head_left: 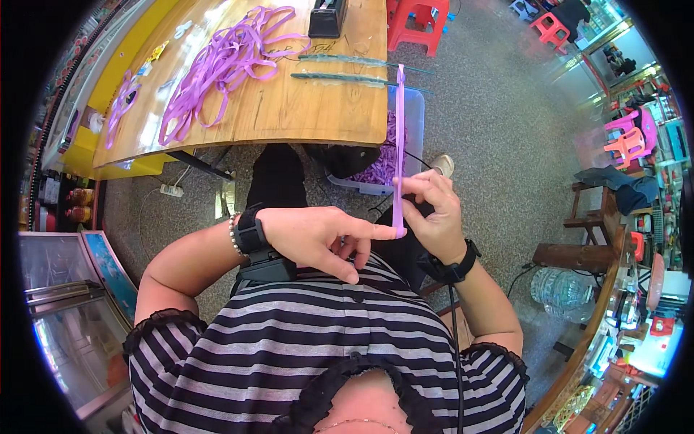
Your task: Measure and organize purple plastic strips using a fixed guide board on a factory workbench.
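A narrow purple ribbon (400, 137) runs taut from a thin green rod past the table's right edge down towards my body. Its near end wraps the tip of the outstretched index finger of my left hand (314, 239), whose other fingers curl loosely. Beside that end, my right hand (437, 213) pinches at the ribbon with thumb and index finger; the exact contact is partly hidden. Two green rods, the farther (347, 61) and the nearer (340, 77), lie on the tabletop under clear tape and stick out beyond its edge.
On the wooden table (303, 119) lies a tangled heap of purple ribbon (217, 72), near a black tape dispenser (327, 18). Below the right edge stands a clear plastic bin (413, 119) of purple pieces. A red stool (418, 22) stands beyond; a large clear bottle (564, 289) lies at right.
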{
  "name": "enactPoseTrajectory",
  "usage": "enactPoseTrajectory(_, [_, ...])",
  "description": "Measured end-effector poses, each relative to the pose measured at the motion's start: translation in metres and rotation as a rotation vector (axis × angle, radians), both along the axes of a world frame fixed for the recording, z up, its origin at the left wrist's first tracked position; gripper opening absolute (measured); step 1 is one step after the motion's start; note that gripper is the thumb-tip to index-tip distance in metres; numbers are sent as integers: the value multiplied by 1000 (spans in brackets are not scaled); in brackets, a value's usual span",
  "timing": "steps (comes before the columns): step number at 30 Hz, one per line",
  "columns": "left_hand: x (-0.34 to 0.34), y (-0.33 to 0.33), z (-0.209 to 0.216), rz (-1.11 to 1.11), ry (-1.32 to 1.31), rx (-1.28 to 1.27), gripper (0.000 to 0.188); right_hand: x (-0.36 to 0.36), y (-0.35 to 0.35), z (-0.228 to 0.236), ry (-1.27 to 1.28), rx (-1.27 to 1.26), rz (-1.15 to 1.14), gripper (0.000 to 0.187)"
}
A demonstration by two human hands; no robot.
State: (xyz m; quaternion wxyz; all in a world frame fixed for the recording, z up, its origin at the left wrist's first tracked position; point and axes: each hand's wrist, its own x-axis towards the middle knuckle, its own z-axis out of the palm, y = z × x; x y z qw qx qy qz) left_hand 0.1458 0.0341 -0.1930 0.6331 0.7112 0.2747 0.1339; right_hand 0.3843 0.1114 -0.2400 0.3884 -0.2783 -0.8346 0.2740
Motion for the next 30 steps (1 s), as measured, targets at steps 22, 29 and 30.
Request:
enactPoseTrajectory(22, [1,7,-24,5,-5,-169,75,20,-16,3,-168,-128,222,22])
enactPoseTrajectory(29, [6,14,-19,-36,95,-76,72,1,54,15,55,-675,73,26])
enactPoseTrajectory(30, [7,16,-19,-33,103,-68,71,-10,70,7,133,-587,29,26])
